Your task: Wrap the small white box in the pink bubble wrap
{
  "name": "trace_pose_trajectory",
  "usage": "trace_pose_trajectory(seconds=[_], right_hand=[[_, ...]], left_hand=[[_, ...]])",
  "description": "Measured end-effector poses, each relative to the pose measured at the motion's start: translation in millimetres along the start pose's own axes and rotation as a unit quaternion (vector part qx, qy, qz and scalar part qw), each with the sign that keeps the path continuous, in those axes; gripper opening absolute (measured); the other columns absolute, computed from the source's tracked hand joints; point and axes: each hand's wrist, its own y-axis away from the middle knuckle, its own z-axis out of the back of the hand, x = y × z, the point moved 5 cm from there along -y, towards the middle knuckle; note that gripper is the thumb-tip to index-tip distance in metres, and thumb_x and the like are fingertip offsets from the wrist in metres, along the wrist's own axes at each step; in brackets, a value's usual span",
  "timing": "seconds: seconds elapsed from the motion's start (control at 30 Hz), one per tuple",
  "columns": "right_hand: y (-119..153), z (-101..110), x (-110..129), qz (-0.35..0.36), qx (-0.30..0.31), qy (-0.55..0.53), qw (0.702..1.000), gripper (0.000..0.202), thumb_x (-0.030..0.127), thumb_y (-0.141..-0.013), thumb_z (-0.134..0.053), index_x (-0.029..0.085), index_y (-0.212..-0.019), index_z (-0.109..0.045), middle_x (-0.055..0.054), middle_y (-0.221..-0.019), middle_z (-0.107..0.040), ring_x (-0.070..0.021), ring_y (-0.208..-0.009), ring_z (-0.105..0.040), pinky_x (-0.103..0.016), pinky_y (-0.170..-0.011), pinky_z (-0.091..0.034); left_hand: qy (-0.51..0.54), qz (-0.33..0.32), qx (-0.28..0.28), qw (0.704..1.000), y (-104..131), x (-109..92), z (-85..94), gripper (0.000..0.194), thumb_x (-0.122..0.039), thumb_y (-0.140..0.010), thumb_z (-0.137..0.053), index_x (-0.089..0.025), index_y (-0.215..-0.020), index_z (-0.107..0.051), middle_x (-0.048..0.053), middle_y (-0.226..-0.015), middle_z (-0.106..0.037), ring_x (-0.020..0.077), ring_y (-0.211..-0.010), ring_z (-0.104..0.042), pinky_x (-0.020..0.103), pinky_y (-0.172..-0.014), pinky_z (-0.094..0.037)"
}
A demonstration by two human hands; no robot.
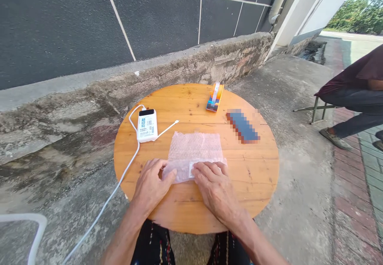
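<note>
A pinkish sheet of bubble wrap lies flat on the round wooden table, and its near edge is folded into a narrow roll. My left hand grips the left end of the roll, the thumb in front and the fingers curled behind. Over the right part of it lies my right hand, palm down, with bent fingers holding the wrap against the tabletop. Between the hands a small white rectangular piece shows at the roll, partly covered by my right fingers. What the roll encloses, if anything, is hidden.
On the wooden table stand a white power bank with a white cable, an orange tape dispenser and a blurred dark flat object. A wall rises behind. A seated person is at the right.
</note>
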Motion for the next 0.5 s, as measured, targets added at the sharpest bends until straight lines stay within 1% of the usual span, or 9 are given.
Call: trace_pose_trajectory(seconds=[0.07,0.13,0.2,0.27,0.37,0.43,0.5], right_hand=[[0,0,-1,-0.004,-0.003,0.003,1.0,0.022,0.011,-0.094,-0.045,0.018,-0.111,-0.058,-0.005,-0.119,-0.063,-0.0208,-0.103,-0.052,-0.04,-0.091,-0.032],[-1,0,-1,-0.005,0.003,0.01,1.0,0.022,0.012,-0.094,-0.046,0.019,-0.111,-0.058,-0.005,-0.12,-0.062,-0.021,-0.102,-0.051,-0.041,-0.091,-0.032],[-2,-1,-1,-0.004,0.015,0.021,1.0,0.024,0.012,-0.093,-0.047,0.019,-0.113,-0.057,-0.005,-0.12,-0.061,-0.0214,-0.101,-0.051,-0.041,-0.09,-0.032],[-3,-1,0,-0.001,0.024,0.034,0.999,0.027,0.012,-0.093,-0.046,0.02,-0.117,-0.056,-0.006,-0.121,-0.061,-0.0218,-0.101,-0.051,-0.041,-0.089,-0.032],[-4,0,1,0.0,0.026,0.05,0.998,0.03,0.012,-0.093,-0.046,0.021,-0.12,-0.056,-0.006,-0.121,-0.06,-0.022,-0.1,-0.051,-0.041,-0.087,-0.032],[-4,0,1,0.002,0.021,0.054,0.998,0.029,0.013,-0.093,-0.046,0.021,-0.118,-0.057,-0.006,-0.12,-0.06,-0.0219,-0.1,-0.051,-0.04,-0.086,-0.032],[-5,0,1,0.003,0.016,0.055,0.998,0.027,0.014,-0.093,-0.047,0.021,-0.117,-0.058,-0.006,-0.119,-0.06,-0.0217,-0.1,-0.051,-0.04,-0.085,-0.032]], left_hand=[[-0.006,0.045,0.012,0.999,10,13,6.3,0.024,-0.044,-0.078,-0.054,-0.021,-0.084,-0.06,0.003,-0.085,-0.065,0.0205,-0.079,-0.058,0.031,-0.071,-0.043],[0.001,0.081,0.037,0.996,18,20,9.3,0.029,-0.047,-0.079,-0.052,-0.022,-0.089,-0.06,0.002,-0.083,-0.066,0.0184,-0.071,-0.058,0.029,-0.066,-0.042],[0.008,0.092,0.064,0.994,22,19,9.7,0.031,-0.048,-0.081,-0.05,-0.022,-0.094,-0.06,0.0,-0.078,-0.066,0.0171,-0.066,-0.058,0.028,-0.063,-0.041],[0.009,0.089,0.076,0.993,21,15,10.0,0.03,-0.047,-0.082,-0.049,-0.023,-0.095,-0.06,-0.001,-0.074,-0.065,0.0168,-0.065,-0.058,0.027,-0.062,-0.039],[0.024,0.08,0.08,0.993,14,9,9.2,0.027,-0.044,-0.083,-0.048,-0.022,-0.084,-0.062,-0.001,-0.068,-0.064,0.0161,-0.062,-0.058,0.025,-0.058,-0.038],[0.063,0.077,0.094,0.991,10,8,5.8,0.029,-0.044,-0.083,-0.047,-0.02,-0.074,-0.061,-0.001,-0.062,-0.061,0.0148,-0.056,-0.058,0.024,-0.055,-0.037],[0.11,0.088,0.105,0.984,7,9,0.9,0.032,-0.044,-0.083,-0.047,-0.019,-0.068,-0.058,-0.002,-0.056,-0.058,0.0136,-0.049,-0.056,0.023,-0.051,-0.036]])
